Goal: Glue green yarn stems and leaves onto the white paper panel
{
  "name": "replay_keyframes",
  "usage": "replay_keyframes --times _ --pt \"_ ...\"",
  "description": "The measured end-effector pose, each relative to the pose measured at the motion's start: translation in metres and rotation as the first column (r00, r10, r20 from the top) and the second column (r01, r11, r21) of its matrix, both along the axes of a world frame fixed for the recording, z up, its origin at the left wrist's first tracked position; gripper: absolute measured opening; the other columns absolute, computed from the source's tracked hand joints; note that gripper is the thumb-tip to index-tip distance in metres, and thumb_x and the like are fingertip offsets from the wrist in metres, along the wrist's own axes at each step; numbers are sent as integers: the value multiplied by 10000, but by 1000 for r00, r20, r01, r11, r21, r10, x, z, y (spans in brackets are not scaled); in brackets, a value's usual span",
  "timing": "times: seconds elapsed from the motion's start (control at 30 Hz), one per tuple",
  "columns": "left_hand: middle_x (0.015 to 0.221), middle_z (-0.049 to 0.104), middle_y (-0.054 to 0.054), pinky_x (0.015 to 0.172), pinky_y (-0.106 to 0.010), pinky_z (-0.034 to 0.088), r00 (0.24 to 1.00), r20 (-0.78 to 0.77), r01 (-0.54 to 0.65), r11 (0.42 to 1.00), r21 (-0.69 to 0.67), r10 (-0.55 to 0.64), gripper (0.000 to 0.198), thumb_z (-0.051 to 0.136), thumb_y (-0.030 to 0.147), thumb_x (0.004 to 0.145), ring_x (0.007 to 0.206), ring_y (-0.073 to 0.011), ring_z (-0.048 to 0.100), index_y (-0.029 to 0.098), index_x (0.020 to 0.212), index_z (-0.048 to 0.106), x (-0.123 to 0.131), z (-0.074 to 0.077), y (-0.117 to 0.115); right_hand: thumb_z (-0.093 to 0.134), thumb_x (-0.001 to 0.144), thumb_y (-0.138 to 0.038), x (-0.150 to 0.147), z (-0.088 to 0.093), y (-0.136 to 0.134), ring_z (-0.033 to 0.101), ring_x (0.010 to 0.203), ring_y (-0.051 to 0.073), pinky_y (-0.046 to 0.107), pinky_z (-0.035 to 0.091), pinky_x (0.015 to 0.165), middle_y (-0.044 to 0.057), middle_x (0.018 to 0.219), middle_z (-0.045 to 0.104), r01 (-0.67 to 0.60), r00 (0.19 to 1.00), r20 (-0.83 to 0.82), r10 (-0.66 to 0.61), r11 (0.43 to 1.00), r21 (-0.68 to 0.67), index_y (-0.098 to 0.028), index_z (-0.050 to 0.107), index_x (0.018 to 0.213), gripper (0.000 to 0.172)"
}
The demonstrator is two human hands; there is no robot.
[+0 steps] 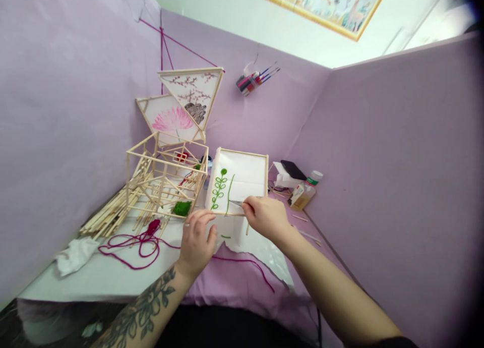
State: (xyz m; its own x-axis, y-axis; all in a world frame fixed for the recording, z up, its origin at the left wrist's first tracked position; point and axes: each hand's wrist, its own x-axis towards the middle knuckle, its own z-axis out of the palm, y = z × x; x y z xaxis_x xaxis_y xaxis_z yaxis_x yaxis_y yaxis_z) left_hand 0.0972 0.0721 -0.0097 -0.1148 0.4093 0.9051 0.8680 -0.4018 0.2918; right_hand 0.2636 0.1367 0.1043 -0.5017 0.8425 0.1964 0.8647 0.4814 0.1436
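A white paper panel on a light wooden frame stands in front of me. On it is a green cord plant with looped leaves and a round top, and beside that a single green cord stem. My right hand pinches slim metal tweezers, whose tip meets the lower part of that stem. At the panel's lower left corner rests my left hand, fingers on the edge and thumb apart. A short green cord piece lies below the panel.
Left stand an open stick frame, a pile of wooden sticks, green yarn and magenta cord. A glue bottle and dark phone are right. Painted panels hang behind; purple walls surround the table.
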Motion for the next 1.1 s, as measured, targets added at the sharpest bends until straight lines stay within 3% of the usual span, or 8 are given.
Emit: replay_keyframes --times 0.8,1.1 --pt "1033 588 -104 917 -443 460 1000 -2 10 1000 -5 -10 280 560 94 823 1017 -233 551 170 1083 489 0 1 1 401 913 -346 4 -10 3 644 740 175 258 266 530 11 808 717 -53 997 -48 55 998 35 -245 664 870 285" --pt "1037 594 -95 921 -437 463 1000 2 9 1000 -10 -9 283 547 104 827 1019 -229 564 188 1091 491 1 -1 1 406 912 -357 4 -3 4 643 758 171 263 262 534 0 819 718 -39 993 -109 47 996 74 -255 670 881 285"
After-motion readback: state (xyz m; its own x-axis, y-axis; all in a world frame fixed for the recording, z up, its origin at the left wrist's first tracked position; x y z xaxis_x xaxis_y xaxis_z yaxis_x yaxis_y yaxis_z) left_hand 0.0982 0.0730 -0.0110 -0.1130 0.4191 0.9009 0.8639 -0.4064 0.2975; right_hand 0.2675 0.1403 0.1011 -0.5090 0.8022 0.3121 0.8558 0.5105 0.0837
